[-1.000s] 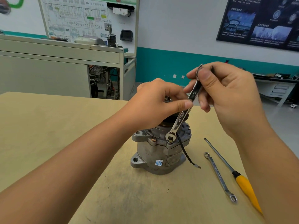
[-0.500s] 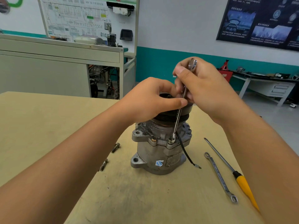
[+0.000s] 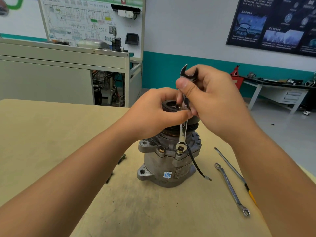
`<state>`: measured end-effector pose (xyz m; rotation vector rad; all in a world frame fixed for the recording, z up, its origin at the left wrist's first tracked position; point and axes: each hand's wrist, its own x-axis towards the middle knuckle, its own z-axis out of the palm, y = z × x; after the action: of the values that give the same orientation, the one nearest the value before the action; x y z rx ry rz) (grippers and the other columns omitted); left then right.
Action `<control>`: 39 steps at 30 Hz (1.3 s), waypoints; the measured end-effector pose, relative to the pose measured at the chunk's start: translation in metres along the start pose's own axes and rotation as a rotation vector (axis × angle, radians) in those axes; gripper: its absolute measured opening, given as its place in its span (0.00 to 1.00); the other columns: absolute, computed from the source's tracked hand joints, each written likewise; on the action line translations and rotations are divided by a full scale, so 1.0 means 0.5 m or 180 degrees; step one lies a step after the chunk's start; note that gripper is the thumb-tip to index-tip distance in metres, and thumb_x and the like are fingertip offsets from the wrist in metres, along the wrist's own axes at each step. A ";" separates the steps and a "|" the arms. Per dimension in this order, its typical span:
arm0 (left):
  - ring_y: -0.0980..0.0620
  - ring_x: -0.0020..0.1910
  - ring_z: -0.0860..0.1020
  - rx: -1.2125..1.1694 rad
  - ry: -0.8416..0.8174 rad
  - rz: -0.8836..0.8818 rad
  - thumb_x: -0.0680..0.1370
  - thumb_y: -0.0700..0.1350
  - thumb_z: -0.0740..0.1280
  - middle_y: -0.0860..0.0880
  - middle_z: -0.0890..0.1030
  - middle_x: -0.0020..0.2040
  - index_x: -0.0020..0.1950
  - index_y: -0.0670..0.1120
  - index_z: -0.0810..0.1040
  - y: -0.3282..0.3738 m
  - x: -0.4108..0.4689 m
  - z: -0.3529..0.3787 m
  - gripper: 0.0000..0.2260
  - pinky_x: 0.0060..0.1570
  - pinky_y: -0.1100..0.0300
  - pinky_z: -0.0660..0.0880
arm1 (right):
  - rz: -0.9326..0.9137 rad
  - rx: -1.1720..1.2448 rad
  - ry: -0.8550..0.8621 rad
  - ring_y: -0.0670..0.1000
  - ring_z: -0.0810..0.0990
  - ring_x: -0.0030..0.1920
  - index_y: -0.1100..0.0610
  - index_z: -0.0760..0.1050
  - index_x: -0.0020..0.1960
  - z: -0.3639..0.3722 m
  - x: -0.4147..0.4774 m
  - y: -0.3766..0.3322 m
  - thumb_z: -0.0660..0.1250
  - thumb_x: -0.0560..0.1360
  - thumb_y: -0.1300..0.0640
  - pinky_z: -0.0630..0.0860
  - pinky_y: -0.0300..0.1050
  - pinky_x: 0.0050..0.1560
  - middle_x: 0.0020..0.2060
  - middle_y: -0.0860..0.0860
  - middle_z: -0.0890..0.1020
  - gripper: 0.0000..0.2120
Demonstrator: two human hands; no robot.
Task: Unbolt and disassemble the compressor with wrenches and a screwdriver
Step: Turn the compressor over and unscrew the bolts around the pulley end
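Observation:
A grey metal compressor [image 3: 164, 165] stands upright on the tan table [image 3: 51, 134], its black pulley on top. A silver combination wrench [image 3: 182, 132] stands nearly vertical, its ring end seated on a bolt [image 3: 179, 150] on the housing flange. My right hand [image 3: 213, 103] grips the wrench's upper shank, the open jaw poking above my fingers. My left hand [image 3: 153, 113] grips the pulley, its thumb touching the wrench shank. A second bolt [image 3: 161, 150] sits in the flange to the left.
A second wrench [image 3: 230, 187] and a yellow-handled screwdriver [image 3: 236, 175] lie on the table at the right. Two loose bolts [image 3: 121, 158] [image 3: 109, 178] lie left of the compressor. A black wire [image 3: 196, 165] hangs off the housing. A grey workbench stands behind.
The wrench has swung from leaning right to nearly upright on the same bolt. My right hand shifted left with it; my left hand stayed on the pulley.

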<state>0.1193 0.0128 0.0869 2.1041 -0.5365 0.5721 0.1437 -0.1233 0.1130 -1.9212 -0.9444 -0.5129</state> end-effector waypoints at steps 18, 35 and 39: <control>0.67 0.40 0.76 0.0126 -0.0355 -0.0079 0.66 0.49 0.76 0.64 0.80 0.36 0.38 0.53 0.84 0.010 0.009 -0.006 0.04 0.40 0.76 0.68 | -0.0008 0.0586 -0.0455 0.38 0.74 0.31 0.52 0.76 0.48 -0.022 -0.034 0.009 0.55 0.82 0.57 0.70 0.29 0.36 0.30 0.43 0.76 0.12; 0.62 0.43 0.75 0.0460 0.0148 -0.0084 0.72 0.53 0.73 0.64 0.78 0.33 0.35 0.48 0.81 0.009 0.014 0.027 0.10 0.61 0.44 0.67 | 0.0456 0.0989 0.0356 0.41 0.75 0.25 0.53 0.78 0.39 -0.016 -0.027 0.027 0.61 0.80 0.58 0.69 0.29 0.27 0.31 0.54 0.82 0.12; 0.56 0.44 0.75 0.0510 0.0394 -0.0173 0.73 0.50 0.71 0.52 0.79 0.35 0.32 0.48 0.75 0.012 0.010 0.044 0.12 0.60 0.43 0.67 | 0.0480 0.0952 0.0262 0.40 0.74 0.26 0.53 0.77 0.39 -0.010 -0.023 0.029 0.60 0.80 0.56 0.69 0.29 0.28 0.27 0.46 0.80 0.12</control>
<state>0.1242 -0.0095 0.0820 2.2088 -0.3728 0.7294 0.1480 -0.1365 0.0999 -1.6721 -0.7689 -0.3386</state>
